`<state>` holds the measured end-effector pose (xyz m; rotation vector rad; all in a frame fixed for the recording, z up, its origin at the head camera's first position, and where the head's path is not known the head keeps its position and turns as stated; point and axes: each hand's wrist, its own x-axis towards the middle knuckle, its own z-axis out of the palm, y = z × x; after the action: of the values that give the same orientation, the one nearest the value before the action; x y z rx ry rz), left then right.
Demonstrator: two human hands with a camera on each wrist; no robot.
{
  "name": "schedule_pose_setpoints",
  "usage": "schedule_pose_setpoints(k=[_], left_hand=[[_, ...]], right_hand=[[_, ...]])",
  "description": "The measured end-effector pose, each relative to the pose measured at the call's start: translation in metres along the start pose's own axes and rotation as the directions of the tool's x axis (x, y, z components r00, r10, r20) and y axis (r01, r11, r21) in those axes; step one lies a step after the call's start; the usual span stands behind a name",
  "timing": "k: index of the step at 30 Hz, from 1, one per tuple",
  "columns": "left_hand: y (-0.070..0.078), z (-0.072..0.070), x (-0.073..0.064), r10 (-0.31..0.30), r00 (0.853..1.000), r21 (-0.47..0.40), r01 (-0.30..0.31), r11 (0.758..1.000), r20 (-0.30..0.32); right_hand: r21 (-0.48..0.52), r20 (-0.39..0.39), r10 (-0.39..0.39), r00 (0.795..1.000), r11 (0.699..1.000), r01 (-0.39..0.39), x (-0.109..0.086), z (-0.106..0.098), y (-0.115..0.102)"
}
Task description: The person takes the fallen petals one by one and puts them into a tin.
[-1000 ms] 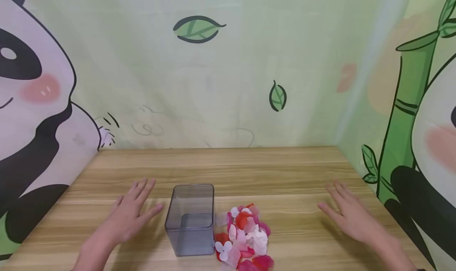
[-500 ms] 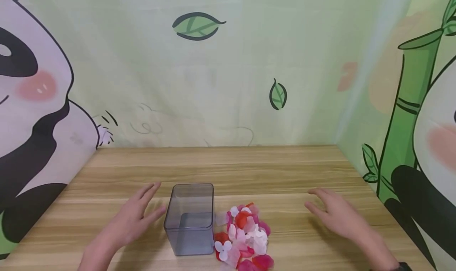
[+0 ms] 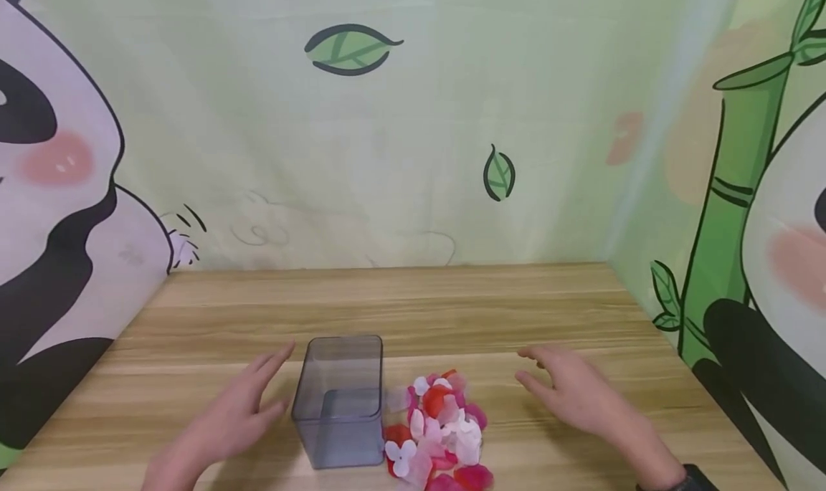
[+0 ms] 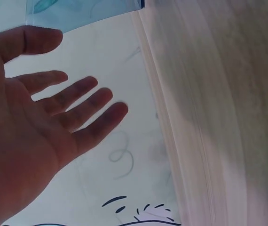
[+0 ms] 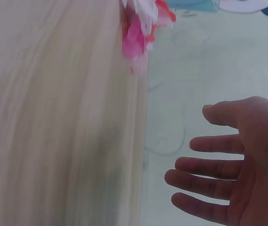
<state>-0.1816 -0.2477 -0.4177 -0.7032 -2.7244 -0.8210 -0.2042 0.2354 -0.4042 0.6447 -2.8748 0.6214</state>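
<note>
A see-through grey plastic box [image 3: 348, 437] with an open top stands upright on the wooden table. Against its right side lies a loose heap of artificial flower petals [image 3: 442, 434] in pink, red and white. My left hand [image 3: 235, 412] hovers just left of the box, fingers spread and holding nothing; its bare palm [image 4: 30, 122] shows in the left wrist view. To the right of the petals my right hand [image 3: 574, 391] hangs above the table, also holding nothing. The right wrist view shows its fingers [image 5: 204, 167] apart and nearly straight.
The wooden table [image 3: 387, 304] reaches back to a fabric backdrop [image 3: 400, 140] printed with leaves. Printed side walls with a panda [image 3: 58, 190] on the left and bamboo [image 3: 723, 247] on the right border the table. A dark band [image 3: 687, 480] circles the right wrist.
My right hand has moved left toward the petals, and its fingers have drawn closer together. The left hand has shifted slightly nearer the box. Box and petals lie as before.
</note>
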Motion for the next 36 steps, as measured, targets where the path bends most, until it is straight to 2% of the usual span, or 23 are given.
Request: schedule_pose_setpoints(k=[5, 9, 13, 18, 22, 25, 27, 33, 36], left_hand=[[0.001, 0.001, -0.002, -0.013, 1.0, -0.035, 0.014, 0.999, 0.026], [0.004, 0.001, -0.003, -0.02, 0.998, -0.125, 0.026, 0.992, 0.052], [0.008, 0.001, -0.005, -0.032, 0.989, -0.238, 0.066, 0.969, 0.144], [0.012, -0.001, -0.009, -0.056, 0.965, -0.271, 0.127, 0.954, 0.255], [0.011, -0.002, -0.011, 0.014, 0.96, -0.324, 0.081, 0.943, 0.279], [0.009, -0.002, -0.012, 0.072, 0.96, -0.373, 0.036, 0.927, 0.272], [0.009, -0.002, -0.012, 0.079, 0.957, -0.403, 0.042, 0.914, 0.278], [0.013, 0.002, -0.009, 0.005, 0.939, -0.46, 0.164, 0.873, 0.344], [0.017, 0.005, -0.008, -0.048, 0.937, -0.448, 0.21, 0.869, 0.346]], right_hand=[[0.014, 0.02, -0.011, 1.0, 1.0, 0.011, 0.004, 0.005, -0.018], [0.029, 0.011, -0.038, 0.999, 0.999, 0.038, 0.008, 0.007, -0.029], [0.058, 0.018, -0.084, 0.996, 0.995, 0.082, 0.012, 0.011, -0.037], [0.106, 0.061, -0.108, 0.992, 0.989, 0.101, 0.015, 0.018, -0.046], [0.146, 0.088, -0.133, 0.987, 0.982, 0.119, 0.018, 0.023, -0.053], [0.159, 0.086, -0.162, 0.983, 0.976, 0.147, 0.021, 0.026, -0.058], [0.163, 0.081, -0.183, 0.98, 0.972, 0.168, 0.023, 0.029, -0.061], [0.17, 0.093, -0.211, 0.973, 0.966, 0.193, 0.027, 0.037, -0.066], [0.154, 0.096, -0.209, 0.973, 0.969, 0.193, 0.027, 0.042, -0.068]])
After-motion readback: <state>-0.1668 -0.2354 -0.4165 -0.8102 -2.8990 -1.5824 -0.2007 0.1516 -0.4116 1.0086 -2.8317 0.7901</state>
